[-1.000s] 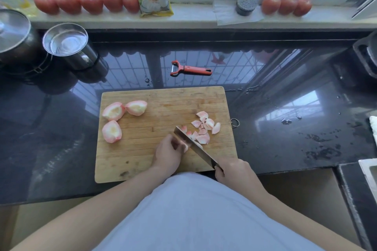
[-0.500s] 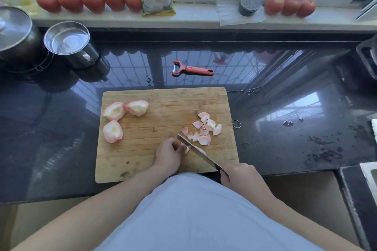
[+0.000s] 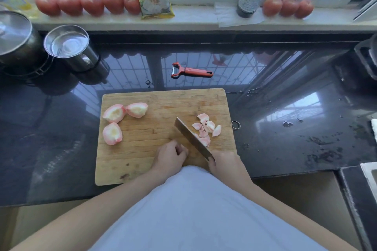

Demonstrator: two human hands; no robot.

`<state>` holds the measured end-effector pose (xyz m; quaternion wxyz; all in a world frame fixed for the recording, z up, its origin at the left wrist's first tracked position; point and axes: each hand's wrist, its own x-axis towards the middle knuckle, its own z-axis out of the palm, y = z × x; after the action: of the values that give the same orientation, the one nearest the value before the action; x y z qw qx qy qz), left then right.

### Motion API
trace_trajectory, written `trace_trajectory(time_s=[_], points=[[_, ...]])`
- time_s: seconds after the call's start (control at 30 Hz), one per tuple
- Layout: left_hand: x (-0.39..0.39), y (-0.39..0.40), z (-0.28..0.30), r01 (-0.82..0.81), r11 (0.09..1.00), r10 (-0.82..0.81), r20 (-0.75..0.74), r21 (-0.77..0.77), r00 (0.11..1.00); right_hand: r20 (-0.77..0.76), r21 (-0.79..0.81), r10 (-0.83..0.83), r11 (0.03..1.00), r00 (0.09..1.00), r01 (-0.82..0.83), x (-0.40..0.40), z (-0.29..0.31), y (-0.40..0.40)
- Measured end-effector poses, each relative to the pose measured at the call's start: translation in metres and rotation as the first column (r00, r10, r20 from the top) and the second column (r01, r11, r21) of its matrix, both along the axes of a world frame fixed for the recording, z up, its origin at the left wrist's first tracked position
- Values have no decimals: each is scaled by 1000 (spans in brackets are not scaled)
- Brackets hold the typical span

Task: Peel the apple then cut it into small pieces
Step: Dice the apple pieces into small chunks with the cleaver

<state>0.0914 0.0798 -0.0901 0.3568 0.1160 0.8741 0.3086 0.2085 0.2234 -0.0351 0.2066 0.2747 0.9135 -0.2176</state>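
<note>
Head camera view, looking down at a rectangular wooden cutting board point(image 3: 142, 161) on a dark glossy counter. Right hand point(image 3: 226, 164) grips a steel kitchen knife point(image 3: 191, 138) angled beside a pile of small pink-white apple pieces point(image 3: 206, 128). Left hand point(image 3: 170, 158) rests curled on the board; whether it holds anything is unclear. Three peeled apple quarters point(image 3: 114, 122) wait uncut at the board's left. An orange peeler point(image 3: 190, 71) lies behind.

knife handle point(image 3: 211, 160) hidden in right hand point(image 3: 226, 166), pot point(image 3: 14, 40) cut off left
</note>
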Motion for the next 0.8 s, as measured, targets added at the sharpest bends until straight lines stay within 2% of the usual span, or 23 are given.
trace_trajectory(time_s=[0.13,0.3,0.53,0.8], points=[[1,0,-1,8,1000,-8,-31,2,999,-51,27,-102,994,993,103,11,2,9],[-5,2,-5,-27,997,33,-91,69,995,-14,1,-31,1000,999,31,25,3,5],[-1,1,-3,-91,995,90,20,46,996,32,-16,4,1000,999,-4,27,11,4],[-1,5,-2,-113,994,112,28,13,993,-16,19,70,997,997,-70,30,14,2]])
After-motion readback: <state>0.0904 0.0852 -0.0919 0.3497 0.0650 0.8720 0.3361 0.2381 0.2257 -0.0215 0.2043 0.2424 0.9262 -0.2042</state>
